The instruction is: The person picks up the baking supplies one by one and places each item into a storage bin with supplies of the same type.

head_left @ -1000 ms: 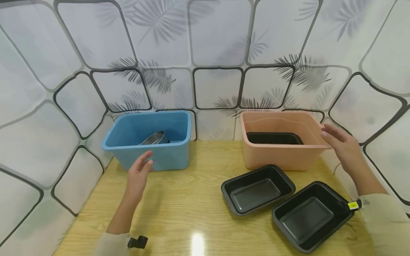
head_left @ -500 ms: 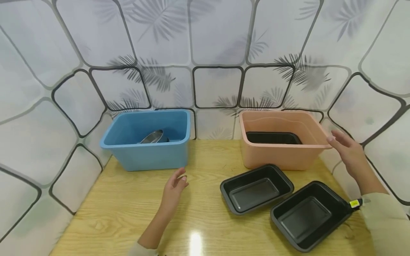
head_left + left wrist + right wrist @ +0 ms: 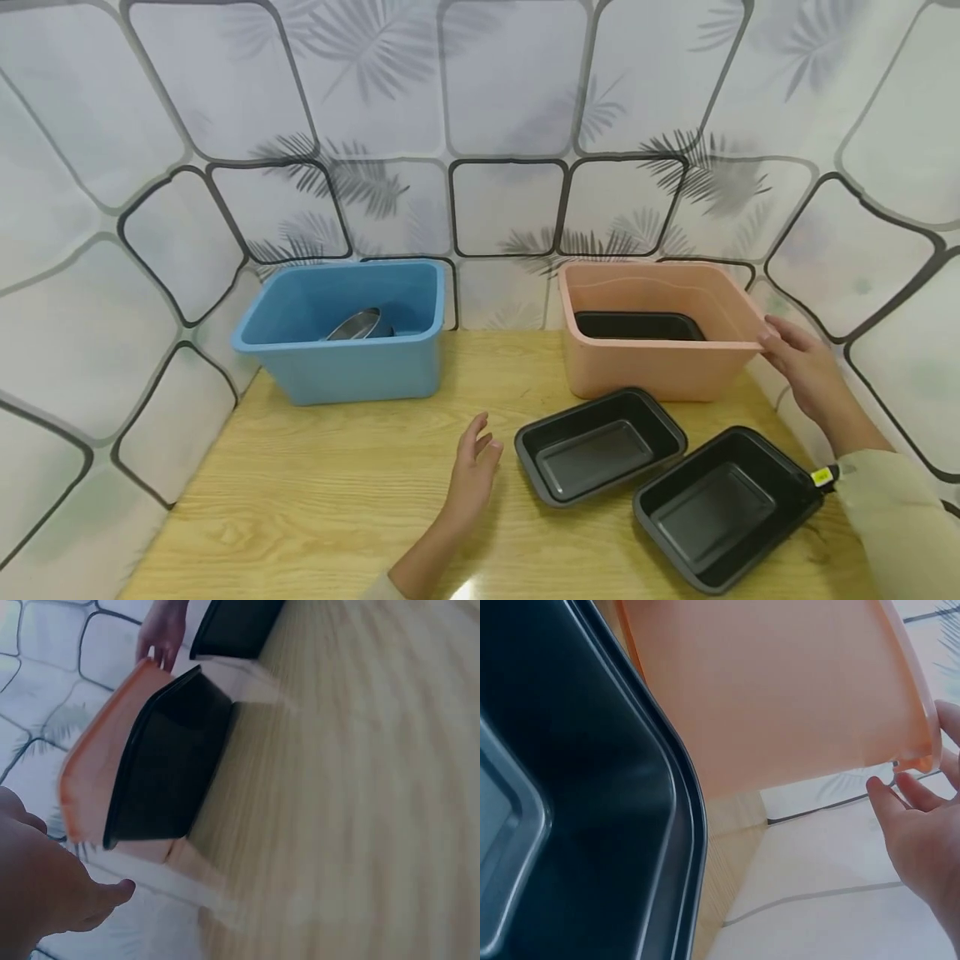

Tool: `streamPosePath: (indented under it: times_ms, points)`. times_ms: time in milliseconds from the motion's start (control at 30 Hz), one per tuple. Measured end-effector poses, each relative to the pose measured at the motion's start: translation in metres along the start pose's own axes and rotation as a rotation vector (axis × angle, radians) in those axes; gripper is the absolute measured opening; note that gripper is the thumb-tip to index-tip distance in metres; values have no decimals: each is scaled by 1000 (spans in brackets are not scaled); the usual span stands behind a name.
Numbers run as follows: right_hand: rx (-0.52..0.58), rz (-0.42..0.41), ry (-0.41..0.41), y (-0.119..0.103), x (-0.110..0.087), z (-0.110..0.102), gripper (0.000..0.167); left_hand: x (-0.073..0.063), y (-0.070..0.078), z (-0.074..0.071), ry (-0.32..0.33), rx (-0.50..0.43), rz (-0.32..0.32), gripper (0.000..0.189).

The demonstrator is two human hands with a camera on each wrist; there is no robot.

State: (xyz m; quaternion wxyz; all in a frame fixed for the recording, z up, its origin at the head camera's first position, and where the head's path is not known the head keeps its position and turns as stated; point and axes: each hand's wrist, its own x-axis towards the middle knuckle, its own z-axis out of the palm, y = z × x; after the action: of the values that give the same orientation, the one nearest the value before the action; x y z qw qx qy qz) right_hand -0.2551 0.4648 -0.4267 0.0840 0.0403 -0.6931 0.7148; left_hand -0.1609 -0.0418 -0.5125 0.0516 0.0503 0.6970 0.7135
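My left hand (image 3: pixel 471 479) hovers over the table, fingers loosely bent and holding nothing, just left of a black loaf pan (image 3: pixel 600 450). In the left wrist view, that hand (image 3: pixel 52 877) shows at the lower left, apart from the pan. My right hand (image 3: pixel 810 375) is at the right end of the pink bin (image 3: pixel 645 367), its fingertips right at the rim. The right wrist view has that hand (image 3: pixel 930 832) with loosely bent fingers beside the rim's corner. A second black loaf pan (image 3: pixel 720 508) lies below the right forearm. Another dark pan (image 3: pixel 637 325) sits inside the pink bin.
A blue bin (image 3: pixel 352 367) stands at the back left of the wooden table (image 3: pixel 300 483), with a metal pan (image 3: pixel 356 325) in it. Patterned curtain (image 3: pixel 510 208) hangs behind and along both sides.
My left hand has moved right, from in front of the blue bin to beside the nearer loaf pan. My right hand has shifted slightly and its fingertips are now at the pink bin's rim.
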Motion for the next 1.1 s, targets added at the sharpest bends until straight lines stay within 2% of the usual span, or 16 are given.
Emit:
streamPosePath:
  times_ms: [133, 233, 400, 500, 600, 800, 1100]
  points:
    - [69, 4, -2, 2, 0, 3, 67, 2, -5, 15, -49, -14, 3, 61]
    - [113, 3, -5, 2, -1, 5, 64, 1, -5, 26, -61, -10, 1, 63]
    - [101, 19, -10, 2, 0, 9, 67, -1, -5, 41, -47, -10, -21, 67]
    - [90, 30, -11, 3, 2, 9, 69, -3, -7, 48, -61, -48, -35, 68]
    - [94, 35, -8, 4, 1, 8, 68, -5, -11, 54, -74, -64, -50, 67]
    - [58, 62, 14, 3, 0, 7, 69, -13, -16, 62, -96, -9, -71, 66]
    - [47, 86, 26, 4, 1, 7, 70, -15, -22, 66, -112, 13, -50, 73]
